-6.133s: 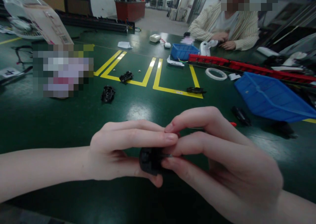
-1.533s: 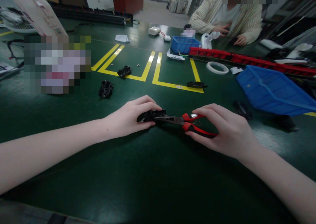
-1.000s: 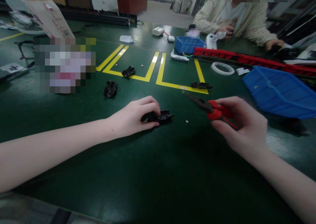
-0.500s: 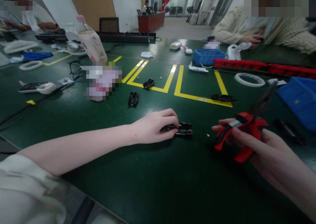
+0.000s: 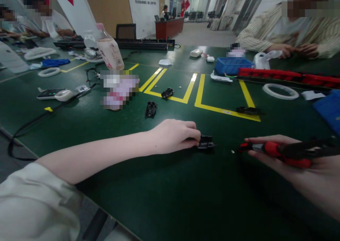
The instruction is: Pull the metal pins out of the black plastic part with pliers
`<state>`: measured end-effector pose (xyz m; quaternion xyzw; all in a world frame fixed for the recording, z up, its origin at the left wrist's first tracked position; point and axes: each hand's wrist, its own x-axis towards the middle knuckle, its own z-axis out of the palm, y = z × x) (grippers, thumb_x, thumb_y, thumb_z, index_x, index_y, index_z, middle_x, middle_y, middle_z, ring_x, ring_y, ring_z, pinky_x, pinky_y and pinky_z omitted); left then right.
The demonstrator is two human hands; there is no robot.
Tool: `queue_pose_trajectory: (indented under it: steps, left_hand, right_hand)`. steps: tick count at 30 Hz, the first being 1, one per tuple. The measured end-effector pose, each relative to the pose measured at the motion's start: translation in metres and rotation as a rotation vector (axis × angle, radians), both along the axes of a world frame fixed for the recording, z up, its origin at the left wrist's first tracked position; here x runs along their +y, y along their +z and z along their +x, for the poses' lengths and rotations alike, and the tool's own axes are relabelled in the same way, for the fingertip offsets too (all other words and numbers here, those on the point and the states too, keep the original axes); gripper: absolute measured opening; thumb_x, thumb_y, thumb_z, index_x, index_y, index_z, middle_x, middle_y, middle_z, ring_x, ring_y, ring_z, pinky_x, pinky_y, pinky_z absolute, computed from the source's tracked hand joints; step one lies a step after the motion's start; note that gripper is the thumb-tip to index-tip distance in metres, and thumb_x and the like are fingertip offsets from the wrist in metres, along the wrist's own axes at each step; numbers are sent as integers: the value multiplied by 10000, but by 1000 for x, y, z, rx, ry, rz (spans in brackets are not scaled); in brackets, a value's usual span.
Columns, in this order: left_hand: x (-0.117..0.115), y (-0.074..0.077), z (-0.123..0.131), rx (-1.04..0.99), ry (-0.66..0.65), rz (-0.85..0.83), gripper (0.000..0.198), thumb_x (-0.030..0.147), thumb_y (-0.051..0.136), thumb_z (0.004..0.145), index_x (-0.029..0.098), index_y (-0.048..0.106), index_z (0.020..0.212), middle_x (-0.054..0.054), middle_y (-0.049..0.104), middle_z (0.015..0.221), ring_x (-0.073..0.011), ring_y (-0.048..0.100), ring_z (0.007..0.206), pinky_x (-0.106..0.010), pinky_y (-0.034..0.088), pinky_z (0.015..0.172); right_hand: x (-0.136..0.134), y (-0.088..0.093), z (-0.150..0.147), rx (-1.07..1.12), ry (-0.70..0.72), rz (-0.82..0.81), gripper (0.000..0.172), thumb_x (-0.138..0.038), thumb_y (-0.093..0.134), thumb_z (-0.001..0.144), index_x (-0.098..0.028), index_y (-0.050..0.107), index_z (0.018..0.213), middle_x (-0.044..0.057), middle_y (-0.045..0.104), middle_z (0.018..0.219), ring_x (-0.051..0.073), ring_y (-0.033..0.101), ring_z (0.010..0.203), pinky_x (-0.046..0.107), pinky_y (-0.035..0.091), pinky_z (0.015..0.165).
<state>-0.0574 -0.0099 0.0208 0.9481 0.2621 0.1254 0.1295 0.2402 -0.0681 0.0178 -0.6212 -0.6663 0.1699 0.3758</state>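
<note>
Head view: steady the black part (image 5: pixel 206 142) in your pinching left grip (image 5: pixel 178 136), your right grip (image 5: pixel 305 179) clasping pliers (image 5: pixel 274 148) well apart.

Red and black mark the pliers (image 5: pixel 273 149), set against a dark green table (image 5: pixel 148 198) striped with yellow tape (image 5: pixel 200 90). The moulded part (image 5: pixel 205 141) is solid black, like the loose pieces (image 5: pixel 151 109) on the green. Elsewhere, a small bin (image 5: pixel 231 67) shows bright blue, a long strip (image 5: pixel 265 72) red and a ring (image 5: pixel 281 97) white. The bottle (image 5: pixel 110 53) wears a pink cap (image 5: pixel 100 26); a pale sleeve (image 5: pixel 37 202) is plain (the co-worker's shirt (image 5: pixel 256 33), by contrast, carries fine dark stripes on cream). The far desk (image 5: pixel 170 28) is reddish brown, the wall panel (image 5: pixel 106 3) tan.
</note>
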Motion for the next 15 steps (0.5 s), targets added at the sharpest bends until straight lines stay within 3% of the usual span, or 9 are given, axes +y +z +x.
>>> queue_pose_trajectory:
  steps: [4,7,9,15]
  left_hand:
    - [-2,8,3,106,-3,103,145,254,565,994,201,695,1029,-12,695,970,-155,674,761,-254,463,621]
    - [-5,10,6,188,1,207,158,241,548,996,192,681,1064,-25,704,952,-181,680,735,-292,477,629]
    - [-7,11,7,225,-2,237,155,233,550,992,191,673,1078,-34,706,997,-188,688,771,-309,498,677]
    - [-8,19,12,281,-70,239,140,192,595,966,195,664,1088,-43,660,1164,-195,657,991,-310,485,832]
  right_hand:
    - [2,2,3,-70,100,-128,444,-642,723,698,-280,758,954,71,756,921,321,714,848,530,602,800]
    - [2,-5,5,5,186,-130,336,-575,671,809,-311,716,1011,65,739,1116,335,685,1057,542,549,944]
    - [4,-12,6,45,276,-150,325,-535,693,810,-327,693,1059,55,709,1227,342,642,1171,564,511,1011]
    - [10,-20,8,174,301,-160,346,-518,694,823,-323,672,1108,50,729,1136,312,667,1118,571,510,1000]
